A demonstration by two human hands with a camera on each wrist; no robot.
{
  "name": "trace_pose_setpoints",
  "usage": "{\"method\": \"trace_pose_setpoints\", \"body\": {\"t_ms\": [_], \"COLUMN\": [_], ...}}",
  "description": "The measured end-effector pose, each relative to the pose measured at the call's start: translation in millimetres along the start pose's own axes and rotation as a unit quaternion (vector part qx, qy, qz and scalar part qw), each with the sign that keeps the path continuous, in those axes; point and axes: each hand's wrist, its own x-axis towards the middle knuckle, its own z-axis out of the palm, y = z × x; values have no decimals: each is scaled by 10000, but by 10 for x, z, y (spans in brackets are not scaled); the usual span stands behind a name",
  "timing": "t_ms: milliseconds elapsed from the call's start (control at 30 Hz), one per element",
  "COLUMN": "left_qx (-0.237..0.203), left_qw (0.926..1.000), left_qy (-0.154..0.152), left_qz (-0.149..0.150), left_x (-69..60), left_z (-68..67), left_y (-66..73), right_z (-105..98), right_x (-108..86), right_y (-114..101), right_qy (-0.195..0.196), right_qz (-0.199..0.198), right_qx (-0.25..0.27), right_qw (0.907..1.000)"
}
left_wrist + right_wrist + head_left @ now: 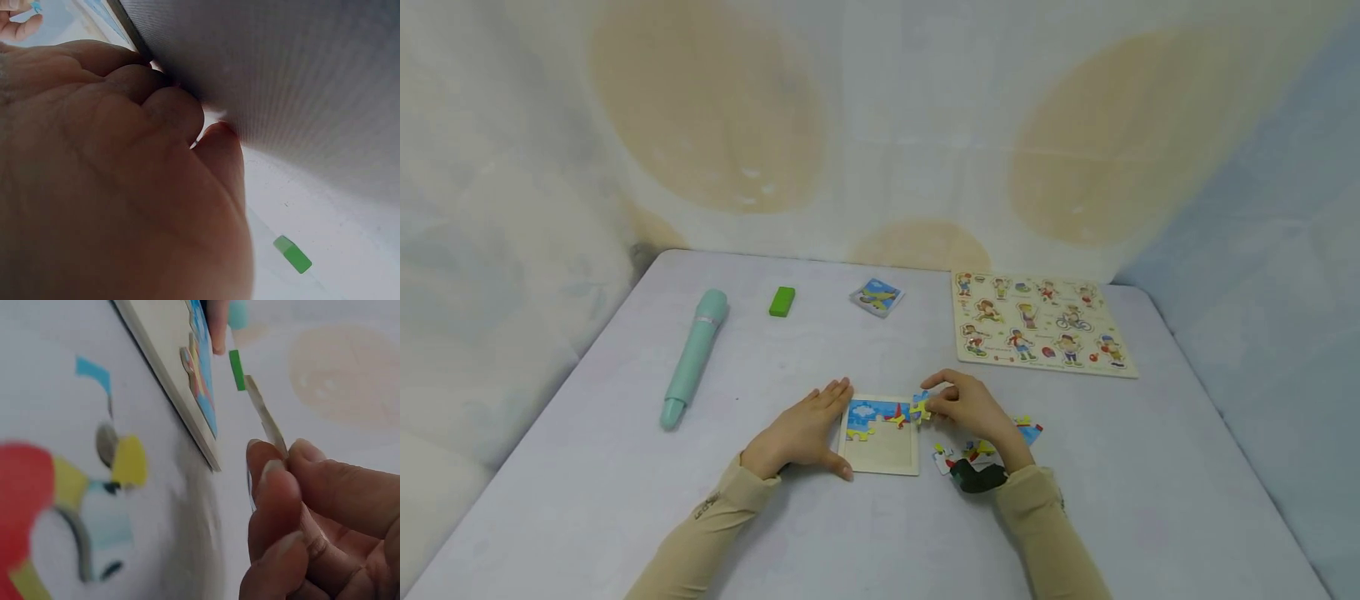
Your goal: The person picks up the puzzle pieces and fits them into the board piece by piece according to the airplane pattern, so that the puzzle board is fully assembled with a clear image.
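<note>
In the head view, the right hand (pixel 966 406) pinches a blue-and-yellow piece (pixel 920 407) between thumb and fingertips. The piece sticks out to the left of the grip, at the right rim of the tray (pixel 883 457), near its upper corner; whether it touches the rim I cannot tell. The left hand (pixel 801 431) lies along the tray's left side, fingers extended, thumb spread towards the lower corner, gripping nothing. Fitted pieces (pixel 863 412) fill the tray's top and part of its left side. Loose pieces (pixel 943 458) lie to its right, partly covered by the right forearm and a dark wrist strap (pixel 977 477).

In the left wrist view, the left hand fills much of the picture, its fingertips hard to make out against a dim, ribbed surface. The green block (pixel 292 254) shows lower right. Only a corner of the right hand is in, top left, with a scrap of blue at the edge.

In the right wrist view, thumb and fingers close on the piece, seen nearly edge-on, so its printed face is hidden. The tray is cut off at the top; the nearest loose pieces are blurred.
</note>
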Motion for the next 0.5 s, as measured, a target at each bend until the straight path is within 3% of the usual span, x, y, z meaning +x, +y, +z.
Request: {"method": "trace_pose_setpoints", "body": {"t_ms": [333,500], "left_qx": [-38,-57], "left_qw": [9999,10000], "left_qy": [-75,24], "left_qz": [-69,48], "left_x": [-18,-4], "left_z": [19,-13], "left_y": [-4,14], "right_z": [94,83], "right_x": [-24,-13], "right_y": [-27,-37], "right_qy": [-17,46], "right_qz": [-50,43], "right_qx": [-166,-206], "right_qw": [9998,9998]}}
